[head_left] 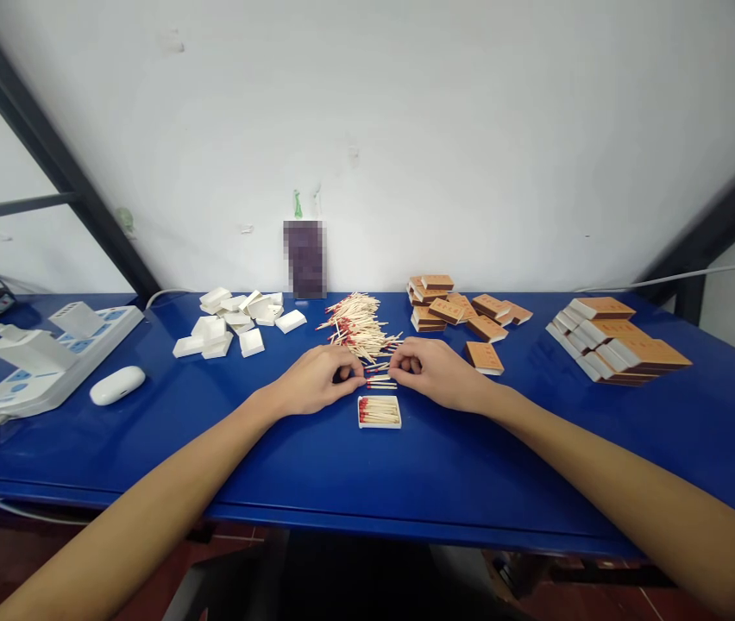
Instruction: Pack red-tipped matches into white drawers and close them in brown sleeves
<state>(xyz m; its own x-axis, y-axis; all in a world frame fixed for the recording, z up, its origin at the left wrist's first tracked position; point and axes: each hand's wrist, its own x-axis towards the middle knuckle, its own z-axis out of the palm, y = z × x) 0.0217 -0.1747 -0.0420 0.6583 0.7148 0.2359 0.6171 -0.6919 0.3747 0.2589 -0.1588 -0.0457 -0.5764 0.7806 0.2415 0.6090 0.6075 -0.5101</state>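
A heap of red-tipped matches point(358, 326) lies on the blue table point(342, 466). My left hand point(316, 381) and my right hand point(436, 371) rest side by side at the heap's near edge, fingers curled in a pinch around a small bunch of matches point(380, 376) between them. Just in front of the hands sits a white inner tray point(379, 411) filled with matches.
Empty white trays point(231, 323) lie scattered at the back left. Brown matchbox sleeves point(458, 312) are piled at the back right, with a neat stack of boxes point(619, 349) further right. A power strip point(50, 358) and a white earbud case point(117, 385) sit on the left.
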